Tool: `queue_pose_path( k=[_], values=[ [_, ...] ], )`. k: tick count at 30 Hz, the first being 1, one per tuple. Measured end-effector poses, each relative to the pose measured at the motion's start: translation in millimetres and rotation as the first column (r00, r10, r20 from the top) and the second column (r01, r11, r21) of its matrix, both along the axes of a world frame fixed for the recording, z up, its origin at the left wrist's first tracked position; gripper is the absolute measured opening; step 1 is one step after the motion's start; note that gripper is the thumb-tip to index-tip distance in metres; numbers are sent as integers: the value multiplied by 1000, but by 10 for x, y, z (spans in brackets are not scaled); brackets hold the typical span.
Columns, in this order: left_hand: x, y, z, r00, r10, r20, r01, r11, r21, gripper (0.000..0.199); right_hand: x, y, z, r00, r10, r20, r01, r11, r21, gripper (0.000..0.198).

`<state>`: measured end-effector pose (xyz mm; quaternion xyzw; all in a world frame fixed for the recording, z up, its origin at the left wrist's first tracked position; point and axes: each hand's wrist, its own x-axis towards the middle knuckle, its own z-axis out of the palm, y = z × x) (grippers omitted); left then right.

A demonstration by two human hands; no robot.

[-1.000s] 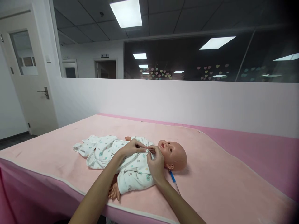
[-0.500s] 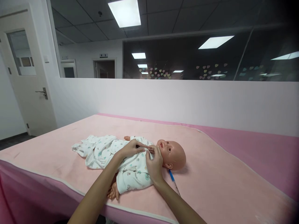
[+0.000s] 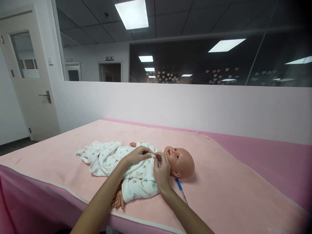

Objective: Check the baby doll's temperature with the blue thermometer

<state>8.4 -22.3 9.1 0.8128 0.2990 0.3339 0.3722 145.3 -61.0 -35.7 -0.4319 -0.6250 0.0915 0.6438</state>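
a bald doll [image 3: 146,170] lies on its back on a surface [image 3: 243,191] covered in pale pink cloth, near the front edge. its head [image 3: 184,164] points to the right, the face tipped up, and the lower part of its clothes trails off to the left. it wears a white suit [image 3: 133,172] printed with small green and grey pictures; the leg end lies loose and crumpled, and the feet cannot be made out.

the left hand [image 3: 138,155] reaches over the chest, its thumb and fingers brought close together on the cloth just below the neck. the right hand [image 3: 162,170] is beside the doll's chin, fingers curled and narrow, pinching the edge of the suit by the collar. the two hands' fingertips nearly meet there; what exactly sits between them is too small to tell.

one doll hand [image 3: 119,200] sticks out of the near sleeve [image 3: 140,188], close to the front edge, and the other doll hand [image 3: 133,144] shows past the far sleeve. a thin stick [image 3: 179,185] with a blue end lies just under the head, its lower end running to the right forearm.

behind the surface is a white wall [image 3: 185,105] with a long window [image 3: 168,61] above it. a closed door [image 3: 31,87] is on the left.
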Motion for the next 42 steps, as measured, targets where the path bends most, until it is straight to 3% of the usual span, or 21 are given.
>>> queue_pose_path(
  k=[11, 19, 29, 36, 42],
  values=[
    [-13, 2, 19, 996, -42, 83, 51, 992, -112, 26, 10, 18, 14, 999, 30, -34, -29, 1000, 10, 9],
    [-20, -58, 17, 943, -94, 318, 194, 934, -299, 36, 23, 17, 38, 995, 89, -53, -87, 996, 35, 21],
    [-54, -25, -11, 959, 1, 283, 91, 946, -312, 33, 16, -24, 80, 970, -16, 244, -23, 988, 154, 25],
    [-43, -37, 17, 953, -11, 301, 112, 941, -319, 28, 9, -6, 63, 968, -76, 240, 63, 996, 64, 10],
    [-30, -48, 42, 947, -32, 320, 143, 933, -332, 26, 11, -1, 57, 968, -93, 232, 75, 994, 84, 10]
  ],
)
